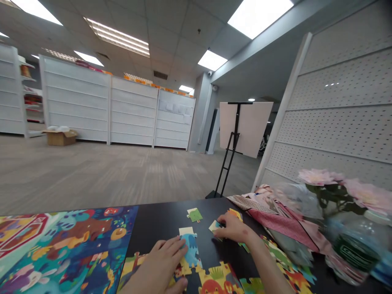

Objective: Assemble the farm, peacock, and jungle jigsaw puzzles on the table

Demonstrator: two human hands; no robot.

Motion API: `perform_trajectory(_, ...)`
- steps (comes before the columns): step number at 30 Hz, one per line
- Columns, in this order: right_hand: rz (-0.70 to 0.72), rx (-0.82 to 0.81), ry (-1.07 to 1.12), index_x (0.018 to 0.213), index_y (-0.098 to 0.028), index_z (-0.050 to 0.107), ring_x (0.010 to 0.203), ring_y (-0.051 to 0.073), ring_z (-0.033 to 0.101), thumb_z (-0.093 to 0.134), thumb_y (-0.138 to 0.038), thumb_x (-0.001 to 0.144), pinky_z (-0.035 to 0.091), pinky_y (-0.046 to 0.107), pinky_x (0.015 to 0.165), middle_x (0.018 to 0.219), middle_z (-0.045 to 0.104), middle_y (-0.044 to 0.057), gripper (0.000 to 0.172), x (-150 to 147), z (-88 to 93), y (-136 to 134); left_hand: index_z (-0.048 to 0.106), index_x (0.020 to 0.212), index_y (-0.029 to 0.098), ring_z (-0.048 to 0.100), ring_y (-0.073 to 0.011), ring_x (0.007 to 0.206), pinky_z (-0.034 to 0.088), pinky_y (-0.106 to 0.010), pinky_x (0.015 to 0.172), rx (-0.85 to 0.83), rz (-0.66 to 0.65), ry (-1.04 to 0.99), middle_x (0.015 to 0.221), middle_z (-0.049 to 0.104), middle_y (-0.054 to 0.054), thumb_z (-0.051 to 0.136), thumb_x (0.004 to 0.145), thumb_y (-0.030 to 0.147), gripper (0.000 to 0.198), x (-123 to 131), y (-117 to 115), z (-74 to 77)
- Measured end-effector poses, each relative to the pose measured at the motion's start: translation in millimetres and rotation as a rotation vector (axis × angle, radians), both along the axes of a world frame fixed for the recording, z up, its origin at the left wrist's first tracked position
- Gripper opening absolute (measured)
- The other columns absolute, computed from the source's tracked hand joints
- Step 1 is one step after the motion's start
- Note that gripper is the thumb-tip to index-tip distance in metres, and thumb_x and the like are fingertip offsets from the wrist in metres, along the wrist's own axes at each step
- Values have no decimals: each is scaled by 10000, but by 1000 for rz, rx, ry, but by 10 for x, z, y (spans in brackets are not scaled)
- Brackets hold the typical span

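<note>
My left hand [163, 265] lies spread over joined puzzle pieces, its fingertips touching a piece with a blue animal [191, 247]. Farther right, my right hand [232, 228] has its fingers pinched on a pale puzzle piece [213, 227] with a bit of blue. A piece with a green animal [194, 214] lies apart near the table's far edge. An orange and yellow piece [235, 214] shows just behind my right hand. Nearer to me are joined yellow pieces with a red animal [216, 281]. More colourful pieces [277, 251] lie right of my right forearm.
A colourful illustrated sheet [70, 249] covers the left of the dark table [153, 220]. At the right are a pink cloth [284, 220], a clear bottle with a green label [355, 249] and pink flowers [367, 194]. Beyond stand a board on an easel [248, 128] and white shelving.
</note>
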State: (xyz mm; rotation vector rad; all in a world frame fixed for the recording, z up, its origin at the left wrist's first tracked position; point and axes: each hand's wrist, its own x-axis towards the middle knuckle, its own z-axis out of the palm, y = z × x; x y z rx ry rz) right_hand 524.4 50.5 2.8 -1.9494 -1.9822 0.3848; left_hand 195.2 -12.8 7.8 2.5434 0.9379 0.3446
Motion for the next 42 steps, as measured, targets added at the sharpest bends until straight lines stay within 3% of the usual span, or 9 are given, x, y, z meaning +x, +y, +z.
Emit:
perform_trajectory(2, 19, -26, 31, 873, -166, 724, 892, 274, 625, 851, -341, 522, 457, 341, 786, 940, 681, 71, 412, -92, -38, -37, 538, 1454, 210, 403, -364, 1431, 342, -553, 1171, -3, 21, -10, 1541, 464, -109, 608, 907, 392, 580, -2, -7, -27)
perform_trajectory(6, 68, -19, 160, 866, -193, 658, 812, 203, 580, 813, -195, 484, 414, 280, 714, 850, 633, -3, 411, -226, -27, -51, 608, 1384, 205, 435, -384, 1406, 382, -553, 1153, 6, 79, -32, 1519, 493, -119, 658, 866, 361, 544, -3, -26, -62)
perform_trajectory(10, 98, 29, 375, 998, -220, 607, 674, 145, 531, 694, -255, 659, 388, 251, 632, 724, 571, -56, 352, -330, 0, -8, 618, 1370, 216, 463, -380, 1385, 393, -557, 1142, 24, 77, -36, 1503, 514, -117, 648, 875, 361, 517, -11, -32, -75)
perform_trajectory(13, 100, 48, 541, 1125, -208, 588, 600, 137, 526, 617, -371, 748, 391, 252, 575, 695, 575, -51, 412, -397, -6, 35, 617, 1369, 226, 459, -376, 1390, 390, -557, 1143, 21, 70, -35, 1505, 514, -112, 636, 887, 372, 504, -13, -28, -67)
perform_trajectory(17, 68, 24, 708, 971, -197, 602, 554, 152, 584, 653, -496, 715, 426, 257, 511, 690, 643, -14, 397, -410, -18, 62, 607, 1382, 221, 437, -367, 1409, 374, -543, 1158, 13, 68, -5, 1519, 496, -109, 615, 905, 376, 502, -13, -18, -63)
perform_trajectory(21, 28, 10, 779, 899, -207, 583, 527, 149, 613, 688, -456, 691, 460, 244, 498, 639, 645, -34, 341, -395, -57, 59, 597, 1395, 212, 426, -365, 1416, 367, -537, 1163, 15, 70, 5, 1528, 485, -108, 611, 906, 367, 514, -13, -15, -76)
perform_trajectory(30, 53, 46, 537, 898, -147, 720, 630, 170, 626, 662, -298, 693, 455, 255, 591, 670, 679, 2, 261, -649, -341, 123, 577, 1419, 191, 408, -342, 1431, 335, -518, 1183, -10, 95, 49, 1549, 451, -119, 585, 923, 383, 532, 3, -83, 40)
perform_trajectory(37, 24, 155, 227, 851, -185, 750, 662, 186, 578, 639, -270, 711, 399, 276, 658, 664, 624, -7, 198, -760, -314, 95, 572, 1422, 177, 396, -336, 1439, 324, -519, 1191, -12, 90, 53, 1554, 445, -117, 577, 924, 387, 541, 12, -78, 34)
perform_trajectory(42, 21, 184, 134, 811, -191, 727, 875, 242, 611, 669, -306, 704, 426, 308, 807, 866, 669, 49, 168, -757, -320, 71, 574, 1419, 164, 405, -339, 1432, 333, -524, 1185, -10, 88, 44, 1547, 454, -124, 572, 922, 383, 544, 10, -80, 19)
